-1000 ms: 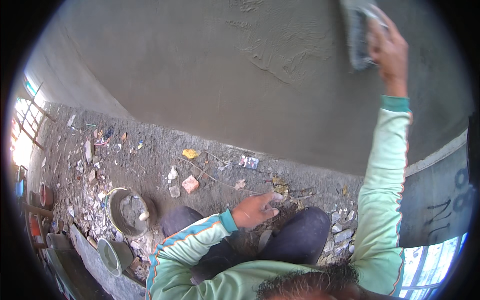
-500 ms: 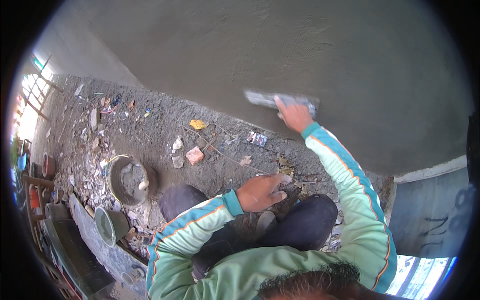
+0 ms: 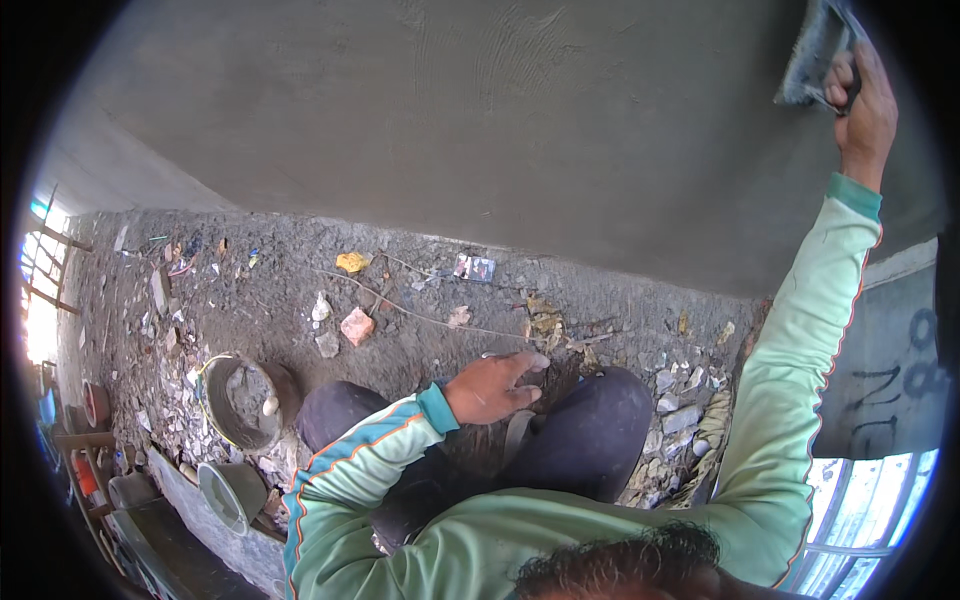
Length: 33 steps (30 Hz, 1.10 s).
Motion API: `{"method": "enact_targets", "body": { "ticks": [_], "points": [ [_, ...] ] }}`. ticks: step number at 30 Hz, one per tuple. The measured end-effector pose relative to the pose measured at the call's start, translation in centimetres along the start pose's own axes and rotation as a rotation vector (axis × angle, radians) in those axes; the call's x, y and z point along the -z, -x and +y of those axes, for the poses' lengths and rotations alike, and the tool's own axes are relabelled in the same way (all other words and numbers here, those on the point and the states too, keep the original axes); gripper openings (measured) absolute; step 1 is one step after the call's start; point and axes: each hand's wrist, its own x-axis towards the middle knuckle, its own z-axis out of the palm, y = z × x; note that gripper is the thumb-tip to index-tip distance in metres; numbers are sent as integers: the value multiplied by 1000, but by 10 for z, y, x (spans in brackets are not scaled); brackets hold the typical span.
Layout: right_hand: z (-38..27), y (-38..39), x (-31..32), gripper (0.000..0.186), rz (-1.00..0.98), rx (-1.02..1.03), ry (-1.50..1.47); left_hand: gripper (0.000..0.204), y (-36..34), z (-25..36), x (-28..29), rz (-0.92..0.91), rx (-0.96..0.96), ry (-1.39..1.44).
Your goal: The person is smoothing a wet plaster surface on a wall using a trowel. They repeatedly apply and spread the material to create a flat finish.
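Observation:
At the upper right my right hand is closed round the handle of a plastering trowel, whose flat blade is at the grey plastered wall. Whether the whole blade touches the plaster, I cannot tell. The wall surface is mostly smooth, with some curved ridges near the top middle. Over my knees, my left hand hangs with thumb and forefinger apart and nothing visible in it.
To my left stands a bucket of grey mortar with a pale handle inside. A smaller bucket tilts nearby on a board. Rubble, a pink stone and a yellow scrap litter the ground. A marked grey panel is at right.
My right hand has swept the trowel up and far to the right along the wall, and the blade has turned from nearly level to steep. My left hand stays over my knees.

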Motion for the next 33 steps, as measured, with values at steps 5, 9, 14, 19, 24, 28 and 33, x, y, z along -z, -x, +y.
{"method": "enact_targets", "body": {
  "ticks": [5, 9, 14, 19, 24, 28, 33],
  "points": [
    [65, 88, -97, 57, -415, 124, 220, 52, 3, -1, -6, -19, 51, -5],
    [113, 137, -130, 53, -478, 423, 466, 53, 1, -3, -3, -3, 41, -30],
    [150, 218, -182, 62, -899, 192, 778, 52, 8, -1, -8, 110, 8, -66],
    [202, 283, -227, 64, -1099, 199, 855, 51, 21, 7, -8, 85, 66, -89],
    [257, 355, -230, 65, -1317, 142, 923, 52, 28, 5, -21, 121, 58, -113],
    [305, 393, -151, 72, -1417, 104, 1072, 54, 35, 17, -19, 109, 60, -99],
    [310, 369, 17, 72, -1421, 156, 1226, 56, 46, 35, -9, 93, 27, -35]
  ]
}}
